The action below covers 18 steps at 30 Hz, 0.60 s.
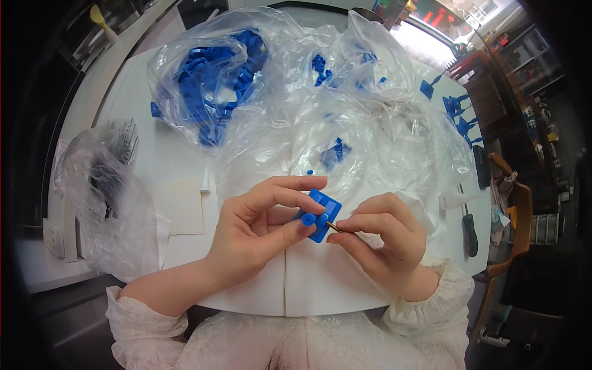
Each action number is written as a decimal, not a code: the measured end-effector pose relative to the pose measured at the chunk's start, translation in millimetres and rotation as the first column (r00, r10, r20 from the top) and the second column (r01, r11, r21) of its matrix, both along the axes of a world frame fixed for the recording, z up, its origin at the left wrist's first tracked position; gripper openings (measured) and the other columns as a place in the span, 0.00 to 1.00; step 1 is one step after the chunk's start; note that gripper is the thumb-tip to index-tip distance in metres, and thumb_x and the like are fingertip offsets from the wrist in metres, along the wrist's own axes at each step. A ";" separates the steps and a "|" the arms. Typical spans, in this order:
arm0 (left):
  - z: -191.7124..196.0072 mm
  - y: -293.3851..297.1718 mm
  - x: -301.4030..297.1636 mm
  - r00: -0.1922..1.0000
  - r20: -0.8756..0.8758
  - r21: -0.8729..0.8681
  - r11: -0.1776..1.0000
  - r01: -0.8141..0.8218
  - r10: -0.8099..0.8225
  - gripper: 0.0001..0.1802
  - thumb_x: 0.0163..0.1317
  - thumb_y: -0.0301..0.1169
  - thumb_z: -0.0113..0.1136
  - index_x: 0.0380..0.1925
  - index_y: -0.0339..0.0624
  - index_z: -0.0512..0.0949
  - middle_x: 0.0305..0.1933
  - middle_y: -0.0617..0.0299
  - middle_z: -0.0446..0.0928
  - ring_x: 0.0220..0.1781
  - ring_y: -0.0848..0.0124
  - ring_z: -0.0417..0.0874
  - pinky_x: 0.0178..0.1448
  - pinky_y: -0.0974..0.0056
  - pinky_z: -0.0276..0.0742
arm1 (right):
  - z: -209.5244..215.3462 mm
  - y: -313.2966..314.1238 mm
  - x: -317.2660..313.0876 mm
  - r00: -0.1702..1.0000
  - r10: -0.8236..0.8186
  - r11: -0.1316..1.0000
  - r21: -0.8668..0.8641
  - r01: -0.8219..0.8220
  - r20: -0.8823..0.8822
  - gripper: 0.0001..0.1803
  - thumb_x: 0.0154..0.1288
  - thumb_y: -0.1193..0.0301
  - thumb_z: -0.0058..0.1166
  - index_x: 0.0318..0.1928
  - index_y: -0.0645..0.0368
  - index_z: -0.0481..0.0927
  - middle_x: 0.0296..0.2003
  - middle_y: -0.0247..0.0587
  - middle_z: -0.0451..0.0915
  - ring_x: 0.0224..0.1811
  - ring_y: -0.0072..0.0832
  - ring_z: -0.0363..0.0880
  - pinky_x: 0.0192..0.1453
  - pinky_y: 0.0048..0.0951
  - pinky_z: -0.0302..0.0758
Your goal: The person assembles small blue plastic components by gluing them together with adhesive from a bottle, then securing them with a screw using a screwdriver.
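Note:
Close to the table's near edge, my left hand [262,216] grips a small blue plastic part [327,213] with a flat square plate and a round knob. Its thumb and fingers pinch the knob side. My right hand [388,237] pinches a thin brownish metal pin [333,227] between thumb and fingertips. The pin's tip meets the blue part near its lower right side; whether it enters a hole I cannot tell. Just beyond the left fingers lies a tiny blue piece [310,172] on the table.
Clear plastic bags of blue parts [216,80] cover the far side of the white table [246,290]. Another bag [111,203] with dark items lies left. At right are a black-handled screwdriver [470,234], a white bottle [453,199] and several blue assembled parts [456,106]. A wooden chair [521,219] stands beyond.

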<state>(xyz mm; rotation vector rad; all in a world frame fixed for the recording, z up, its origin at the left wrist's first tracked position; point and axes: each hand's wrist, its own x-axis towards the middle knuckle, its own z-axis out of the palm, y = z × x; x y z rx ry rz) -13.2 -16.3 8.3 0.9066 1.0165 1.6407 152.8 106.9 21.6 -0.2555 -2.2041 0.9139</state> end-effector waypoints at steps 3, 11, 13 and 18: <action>3.1 -1.7 1.8 1.000 0.013 -0.030 1.000 -0.002 0.002 0.11 0.61 0.15 0.55 0.45 0.32 0.76 0.61 0.48 0.68 0.53 0.66 0.80 0.56 0.66 0.80 | -0.8 1.6 0.4 1.000 0.007 1.000 0.020 -0.008 0.020 0.14 0.42 0.79 0.71 0.33 0.60 0.83 0.26 0.36 0.77 0.26 0.25 0.76 0.24 0.23 0.69; 1.0 -5.4 2.5 0.978 -0.206 0.042 0.999 -0.032 0.040 0.13 0.60 0.12 0.54 0.44 0.33 0.77 0.63 0.46 0.67 0.55 0.66 0.79 0.55 0.66 0.82 | 0.9 -0.6 0.0 1.000 0.006 0.998 0.064 -0.008 0.030 0.16 0.42 0.81 0.71 0.36 0.59 0.84 0.28 0.36 0.76 0.26 0.24 0.76 0.25 0.22 0.69; 5.6 -6.0 3.3 0.972 -0.229 0.049 0.998 -0.043 0.053 0.14 0.59 0.11 0.54 0.45 0.33 0.77 0.63 0.47 0.67 0.55 0.66 0.79 0.55 0.66 0.82 | 3.2 0.1 0.4 0.999 0.025 0.998 0.053 -0.027 0.035 0.16 0.42 0.81 0.71 0.36 0.59 0.84 0.28 0.37 0.76 0.26 0.23 0.76 0.25 0.22 0.69; 8.6 -6.5 6.0 0.950 -0.301 0.050 0.996 -0.072 0.084 0.18 0.57 0.11 0.56 0.47 0.34 0.77 0.64 0.48 0.66 0.55 0.66 0.80 0.56 0.67 0.81 | 4.8 0.1 0.4 0.998 0.028 0.999 0.039 -0.031 0.062 0.16 0.42 0.82 0.70 0.36 0.60 0.84 0.28 0.37 0.76 0.27 0.24 0.76 0.26 0.22 0.69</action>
